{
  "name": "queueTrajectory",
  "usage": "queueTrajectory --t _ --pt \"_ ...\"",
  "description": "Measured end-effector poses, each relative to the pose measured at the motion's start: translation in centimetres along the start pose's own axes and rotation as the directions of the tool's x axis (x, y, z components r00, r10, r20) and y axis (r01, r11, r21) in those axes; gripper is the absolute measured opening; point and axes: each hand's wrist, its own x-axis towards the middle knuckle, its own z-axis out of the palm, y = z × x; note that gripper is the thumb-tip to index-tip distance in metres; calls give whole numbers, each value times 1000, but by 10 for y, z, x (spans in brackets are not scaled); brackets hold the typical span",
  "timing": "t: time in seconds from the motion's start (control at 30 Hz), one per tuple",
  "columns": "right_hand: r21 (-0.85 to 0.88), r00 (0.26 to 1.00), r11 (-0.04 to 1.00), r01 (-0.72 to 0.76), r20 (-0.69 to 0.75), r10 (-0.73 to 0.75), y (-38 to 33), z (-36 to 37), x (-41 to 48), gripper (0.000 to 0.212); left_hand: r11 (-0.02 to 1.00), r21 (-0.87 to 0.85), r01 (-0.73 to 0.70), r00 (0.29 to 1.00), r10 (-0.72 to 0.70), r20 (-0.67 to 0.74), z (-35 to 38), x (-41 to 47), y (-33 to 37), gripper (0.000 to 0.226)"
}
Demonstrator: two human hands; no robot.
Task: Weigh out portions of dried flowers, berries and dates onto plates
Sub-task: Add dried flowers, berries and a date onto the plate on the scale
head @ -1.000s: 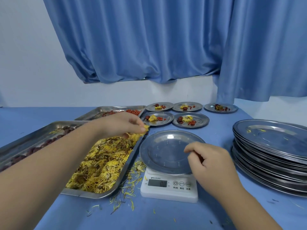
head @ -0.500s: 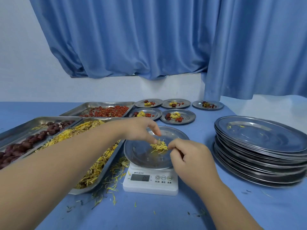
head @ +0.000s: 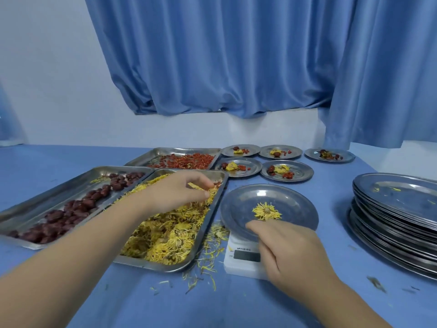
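a blue curtain [head: 236, 55] hangs in folds against a pale wall [head: 47, 79]. below it, a table [head: 165, 304] covered in blue cloth fills the foreground.

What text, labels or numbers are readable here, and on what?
White digital kitchen scale, printed mark above its display: too blurred to read.
Scale display: dark, no digits legible.
Rest of the scale's front: covered by the right hand.
Nothing else shows text.

One yellow dried flower [head: 266, 211] lies flat at the centre of a round steel plate [head: 295, 204] on the white scale [head: 237, 268]; loose yellow flowers [head: 165, 237] fill the steel tray [head: 151, 265] left of the scale.
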Motion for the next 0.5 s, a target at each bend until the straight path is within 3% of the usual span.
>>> queueTrajectory --t 0.17,0.3,0.4,0.5 --pt "-8 999 1000 19 41 -19 -28 31 31 18 996 23 82 979 -77 -188 -65 -11 -33 15" --pt "21 998 999 -40 51 38 -42 55 46 18 979 -27 203 897 -197 -396 -103 -16 -81 10" --pt "50 993 998 -31 114 25 -47 68 40 17 948 -8 317 860 -291 -420 -119 -21 -127 9" --pt "86 987 996 -25 159 11 -47 72 34 22 881 125 456 836 -376 -399 -128 -27 -166 14"
